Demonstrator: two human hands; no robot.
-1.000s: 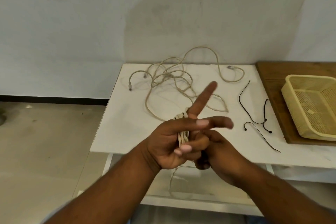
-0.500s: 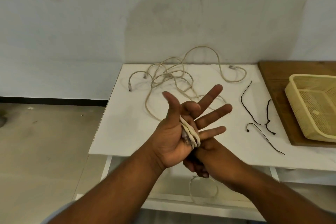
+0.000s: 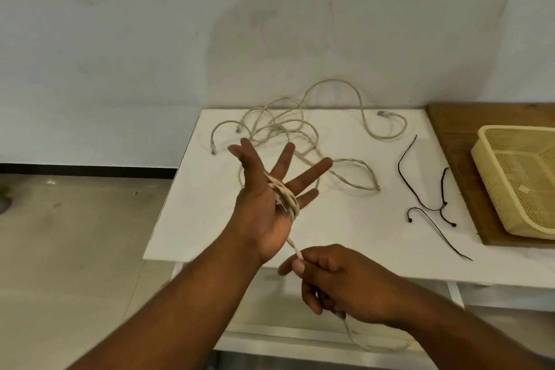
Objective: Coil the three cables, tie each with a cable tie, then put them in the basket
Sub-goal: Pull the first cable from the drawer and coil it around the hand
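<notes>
My left hand (image 3: pixel 264 204) is held palm up above the white table (image 3: pixel 186 219), fingers spread straight. Several turns of a beige cable (image 3: pixel 285 195) are wound round its fingers. The cable runs down from the palm to my right hand (image 3: pixel 333 279), which pinches it between thumb and fingers near the table's front edge; its tail hangs below that hand. More beige cable (image 3: pixel 303 129) lies tangled at the back of the table. Black cable ties (image 3: pixel 432 207) lie to the right. The yellow basket (image 3: pixel 492 189) stands at the far right and looks empty.
The basket rests on a brown wooden board (image 3: pixel 450 129) beside the white table. A grey wall runs behind. Bare floor lies to the left. A lower shelf of the table shows under my arms.
My right hand has come out from under the left and pulled the cable down and to the right. My left hand has opened wide, with more turns on it.
</notes>
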